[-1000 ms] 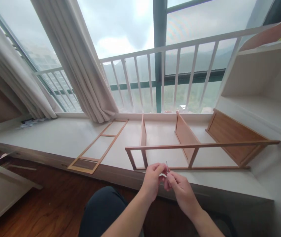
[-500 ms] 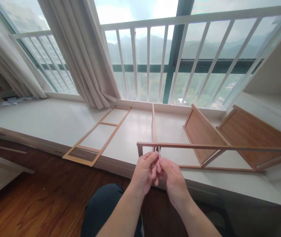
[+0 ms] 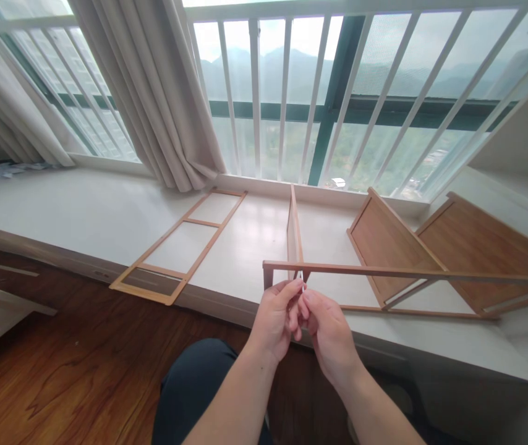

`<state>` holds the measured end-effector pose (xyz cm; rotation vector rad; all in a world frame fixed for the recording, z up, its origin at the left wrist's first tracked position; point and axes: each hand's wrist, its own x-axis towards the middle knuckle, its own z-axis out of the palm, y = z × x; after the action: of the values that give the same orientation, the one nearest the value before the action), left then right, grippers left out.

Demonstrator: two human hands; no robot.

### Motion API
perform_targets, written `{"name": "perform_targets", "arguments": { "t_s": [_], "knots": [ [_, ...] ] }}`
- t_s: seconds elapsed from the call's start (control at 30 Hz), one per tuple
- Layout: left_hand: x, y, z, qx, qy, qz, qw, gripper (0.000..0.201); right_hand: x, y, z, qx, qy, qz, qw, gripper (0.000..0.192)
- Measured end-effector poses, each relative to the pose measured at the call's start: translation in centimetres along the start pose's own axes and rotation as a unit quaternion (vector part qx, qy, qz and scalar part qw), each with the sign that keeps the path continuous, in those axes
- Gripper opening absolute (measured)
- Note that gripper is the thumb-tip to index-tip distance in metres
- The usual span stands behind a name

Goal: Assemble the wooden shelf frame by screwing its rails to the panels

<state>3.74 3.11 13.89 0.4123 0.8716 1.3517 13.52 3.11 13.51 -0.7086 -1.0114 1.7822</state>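
**What the fingers hide and the edges cut**

A thin pin (image 3: 300,276) pinched between the left hand (image 3: 274,318) and the right hand (image 3: 329,334) shows only a sliver above the fingertips; its kind is too small to tell. Just beyond the fingertips, the wooden frame (image 3: 384,272) runs off the right edge. Both forearms are cut off at the bottom.

Matt, light-brown wood in the shelf frame (image 3: 384,272) and the flat ladder-like frame (image 3: 180,247); smooth, faintly glossy white sill (image 3: 83,216); soft cloth curtain (image 3: 153,93); glossy wooden floor (image 3: 60,383).
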Motion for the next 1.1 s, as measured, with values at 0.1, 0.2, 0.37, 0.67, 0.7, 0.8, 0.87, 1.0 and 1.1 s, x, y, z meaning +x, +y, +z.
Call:
{"name": "perform_targets", "arguments": {
  "t_s": [0.1,0.2,0.37,0.67,0.7,0.8,0.87,1.0,1.1],
  "knots": [
    [-0.01,-0.03,0.13,0.004,-0.002,0.002,1.0,0.038,0.05,0.06,-0.09,-0.005,0.004,-0.008,1.0,0.045],
    [-0.12,0.0,0.3,0.006,0.0,0.009,1.0,0.038,0.1,-0.07,-0.03,-0.012,0.006,-0.006,1.0,0.046],
    [-0.22,0.13,0.31,0.011,0.006,0.018,1.0,0.038,0.19,-0.29,0.12,-0.013,0.0,-0.009,1.0,0.046],
    [-0.12,0.45,0.44,0.025,0.005,0.028,0.999,0.038,0.45,-0.11,0.33,-0.033,0.018,-0.026,0.999,0.049],
    [-0.12,0.49,0.45,0.024,0.005,0.028,0.999,0.038,0.46,-0.07,0.36,-0.043,0.021,-0.03,0.998,0.05],
    [-0.08,0.55,0.41,0.02,0.003,0.028,0.999,0.036,0.41,0.07,0.31,-0.089,0.037,-0.04,0.995,0.052],
    [-0.04,0.57,0.37,0.021,0.0,0.029,0.999,0.035,0.35,0.16,0.16,-0.129,0.046,-0.048,0.989,0.052],
    [0.05,0.66,0.34,0.02,0.002,0.036,0.999,0.032,0.34,0.27,-0.25,-0.204,0.054,-0.061,0.976,0.052],
    [0.16,0.71,0.36,0.019,0.005,0.038,0.999,0.031,0.44,0.2,-0.36,-0.23,0.056,-0.063,0.969,0.052]
  ]
}}
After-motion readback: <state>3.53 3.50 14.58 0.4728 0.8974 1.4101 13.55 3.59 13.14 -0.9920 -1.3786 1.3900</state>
